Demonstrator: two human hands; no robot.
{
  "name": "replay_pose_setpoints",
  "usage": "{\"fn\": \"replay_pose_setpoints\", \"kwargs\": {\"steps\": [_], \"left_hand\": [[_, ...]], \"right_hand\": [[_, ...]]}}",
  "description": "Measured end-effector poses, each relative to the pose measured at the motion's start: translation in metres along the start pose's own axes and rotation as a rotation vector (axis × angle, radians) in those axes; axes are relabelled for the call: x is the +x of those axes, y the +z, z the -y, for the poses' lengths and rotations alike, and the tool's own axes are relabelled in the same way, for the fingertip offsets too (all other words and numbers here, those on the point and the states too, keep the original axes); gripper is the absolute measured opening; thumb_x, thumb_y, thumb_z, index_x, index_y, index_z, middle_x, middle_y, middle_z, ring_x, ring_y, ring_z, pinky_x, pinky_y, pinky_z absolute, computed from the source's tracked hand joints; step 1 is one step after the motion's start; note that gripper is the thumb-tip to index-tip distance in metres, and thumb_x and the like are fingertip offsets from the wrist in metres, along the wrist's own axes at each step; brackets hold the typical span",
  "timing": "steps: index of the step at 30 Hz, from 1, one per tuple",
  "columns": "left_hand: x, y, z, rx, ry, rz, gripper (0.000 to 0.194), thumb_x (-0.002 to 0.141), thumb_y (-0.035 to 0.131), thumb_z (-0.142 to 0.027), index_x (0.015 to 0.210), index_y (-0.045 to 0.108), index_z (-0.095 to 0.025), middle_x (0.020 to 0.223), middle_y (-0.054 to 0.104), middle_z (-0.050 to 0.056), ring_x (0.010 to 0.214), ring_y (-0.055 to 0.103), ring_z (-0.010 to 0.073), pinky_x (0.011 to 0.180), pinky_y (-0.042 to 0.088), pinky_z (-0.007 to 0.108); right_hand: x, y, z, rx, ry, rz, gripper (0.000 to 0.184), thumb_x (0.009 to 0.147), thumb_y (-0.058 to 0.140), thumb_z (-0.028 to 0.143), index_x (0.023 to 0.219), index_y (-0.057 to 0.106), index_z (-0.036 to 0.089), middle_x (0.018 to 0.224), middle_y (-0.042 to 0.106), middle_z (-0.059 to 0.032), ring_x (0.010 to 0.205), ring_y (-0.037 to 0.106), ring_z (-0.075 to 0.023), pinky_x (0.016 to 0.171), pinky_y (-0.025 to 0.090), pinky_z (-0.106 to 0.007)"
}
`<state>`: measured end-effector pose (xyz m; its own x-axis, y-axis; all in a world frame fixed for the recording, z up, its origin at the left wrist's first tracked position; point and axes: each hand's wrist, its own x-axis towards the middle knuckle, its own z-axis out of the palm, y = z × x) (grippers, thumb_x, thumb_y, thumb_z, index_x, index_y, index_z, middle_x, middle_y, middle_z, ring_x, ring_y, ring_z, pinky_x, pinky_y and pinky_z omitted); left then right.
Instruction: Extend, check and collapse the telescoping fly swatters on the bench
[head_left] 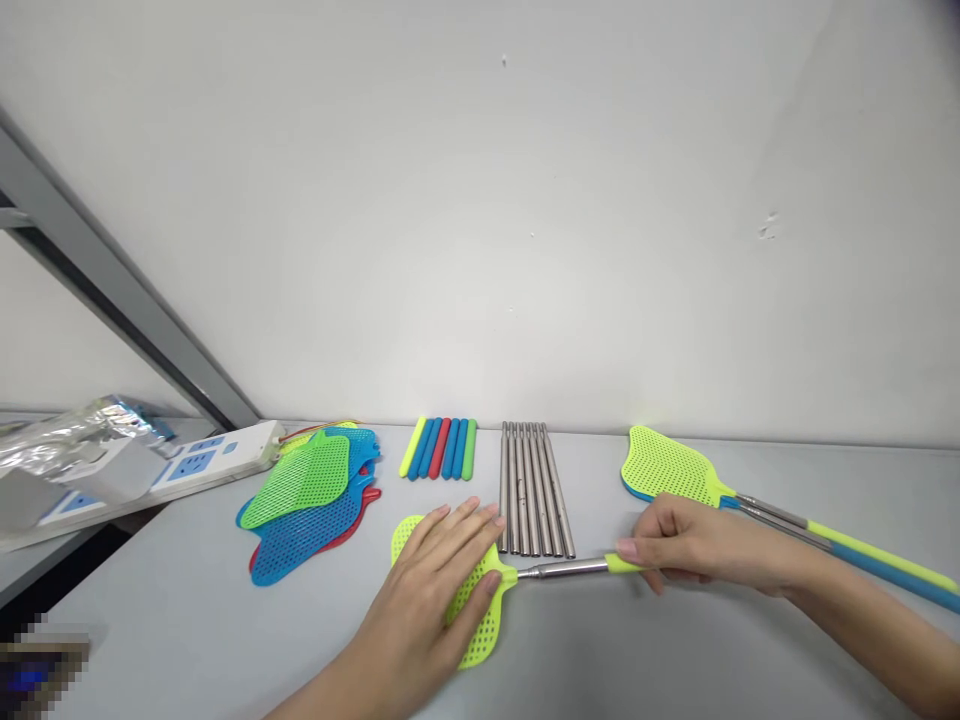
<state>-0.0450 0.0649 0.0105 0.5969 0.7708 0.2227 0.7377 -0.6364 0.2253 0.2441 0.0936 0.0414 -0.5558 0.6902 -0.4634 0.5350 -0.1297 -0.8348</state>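
Observation:
My left hand (427, 590) lies flat over a yellow-green fly swatter head (481, 635), its fingers stretched out and covering much of the mesh. From that head a short metal rod (571, 568) runs to the right into a yellow-green handle sleeve (619, 564). My right hand (694, 545) is closed in a pinch around the sleeve, whose far end is hidden by the fingers. Just behind the rod lies a row of several metal rods (532, 500). Farther back are several coloured handle sleeves (442, 448) in yellow, blue, red and green, side by side.
At the left lies a pile of swatter heads (300, 485) in green, blue, red and yellow. Two swatters with long handles, a yellow-green one (667, 465) and a blue one (885, 570), rest at the right. A power strip (217, 455) and clear plastic packaging (82, 440) sit far left.

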Motion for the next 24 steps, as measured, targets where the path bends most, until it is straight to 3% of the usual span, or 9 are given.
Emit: {"fn": "replay_pose_setpoints", "kwargs": {"steps": [3, 6, 8, 10, 12, 14, 16, 19, 24], "left_hand": [[0.000, 0.005, 0.005, -0.011, -0.131, -0.051, 0.045, 0.086, 0.037, -0.028, 0.130, 0.027, -0.029, 0.134, 0.035, 0.001, 0.124, 0.027, 0.0198, 0.102, 0.022, 0.042], [0.002, 0.009, 0.009, -0.144, -0.341, -0.196, 0.047, 0.085, 0.038, -0.033, 0.130, 0.027, -0.028, 0.138, 0.026, 0.003, 0.127, 0.019, 0.0221, 0.103, 0.016, 0.045], [0.006, 0.008, 0.009, -0.350, -0.509, -0.320, 0.051, 0.083, 0.042, -0.037, 0.130, 0.025, -0.025, 0.138, 0.024, 0.005, 0.127, 0.018, 0.0239, 0.103, 0.017, 0.045], [0.010, 0.002, 0.006, -0.685, -0.663, -0.369, 0.055, 0.080, 0.046, -0.040, 0.128, 0.024, -0.025, 0.134, 0.031, 0.007, 0.122, 0.030, 0.0251, 0.100, 0.026, 0.043], [0.013, -0.004, 0.003, -1.121, -0.750, -0.258, 0.054, 0.079, 0.050, -0.041, 0.125, 0.027, -0.026, 0.127, 0.041, 0.008, 0.111, 0.045, 0.0259, 0.090, 0.039, 0.040], [0.014, -0.010, 0.002, -1.500, -0.768, -0.052, 0.048, 0.079, 0.051, -0.038, 0.121, 0.035, -0.022, 0.120, 0.049, 0.011, 0.102, 0.052, 0.0266, 0.084, 0.044, 0.040], [0.014, -0.011, 0.003, -1.706, -0.807, 0.065, 0.041, 0.079, 0.053, -0.034, 0.114, 0.044, -0.016, 0.111, 0.056, 0.012, 0.096, 0.056, 0.0258, 0.082, 0.046, 0.038], [0.011, -0.008, 0.005, -1.765, -0.867, 0.072, 0.036, 0.077, 0.056, -0.031, 0.108, 0.051, -0.013, 0.103, 0.061, 0.013, 0.090, 0.059, 0.0241, 0.079, 0.048, 0.035], [0.008, -0.002, 0.003, -1.685, -0.821, 0.034, 0.041, 0.074, 0.060, -0.029, 0.112, 0.051, -0.014, 0.100, 0.063, 0.013, 0.086, 0.061, 0.0243, 0.076, 0.049, 0.035]], "right_hand": [[-0.003, -0.006, 0.001, -0.043, -0.001, -0.032, 0.045, 0.076, 0.047, 0.052, 0.054, 0.054, 0.013, 0.043, 0.024, 0.0067, 0.041, 0.018, -0.0056, 0.041, 0.012, -0.024], [-0.004, -0.011, 0.002, -0.027, 0.000, -0.051, 0.044, 0.076, 0.047, 0.051, 0.054, 0.053, 0.014, 0.044, 0.024, 0.0067, 0.042, 0.018, -0.0060, 0.041, 0.012, -0.024], [-0.004, -0.014, 0.002, -0.003, -0.010, -0.058, 0.043, 0.076, 0.048, 0.050, 0.053, 0.051, 0.014, 0.044, 0.025, 0.0065, 0.042, 0.019, -0.0062, 0.041, 0.013, -0.024], [-0.004, -0.017, 0.000, -0.007, -0.012, -0.064, 0.042, 0.076, 0.049, 0.050, 0.053, 0.051, 0.014, 0.044, 0.024, 0.0066, 0.042, 0.020, -0.0063, 0.041, 0.013, -0.024], [-0.003, -0.019, -0.001, -0.053, -0.007, -0.067, 0.040, 0.075, 0.051, 0.049, 0.054, 0.052, 0.014, 0.044, 0.023, 0.0070, 0.042, 0.018, -0.0061, 0.041, 0.011, -0.024], [-0.003, -0.019, -0.002, -0.111, -0.009, -0.072, 0.039, 0.074, 0.052, 0.049, 0.057, 0.054, 0.014, 0.045, 0.023, 0.0071, 0.042, 0.018, -0.0060, 0.041, 0.011, -0.024], [-0.002, -0.017, -0.002, -0.149, -0.018, -0.074, 0.040, 0.075, 0.051, 0.050, 0.058, 0.056, 0.014, 0.044, 0.025, 0.0068, 0.042, 0.019, -0.0059, 0.041, 0.012, -0.024], [0.000, -0.013, -0.003, -0.155, -0.036, -0.088, 0.041, 0.075, 0.050, 0.051, 0.057, 0.055, 0.014, 0.045, 0.025, 0.0065, 0.042, 0.020, -0.0058, 0.041, 0.012, -0.024], [0.004, -0.008, -0.010, -0.020, -0.002, -0.036, 0.044, 0.074, 0.050, 0.053, 0.054, 0.052, 0.013, 0.042, 0.024, 0.0074, 0.040, 0.017, -0.0051, 0.040, 0.010, -0.024]]}}
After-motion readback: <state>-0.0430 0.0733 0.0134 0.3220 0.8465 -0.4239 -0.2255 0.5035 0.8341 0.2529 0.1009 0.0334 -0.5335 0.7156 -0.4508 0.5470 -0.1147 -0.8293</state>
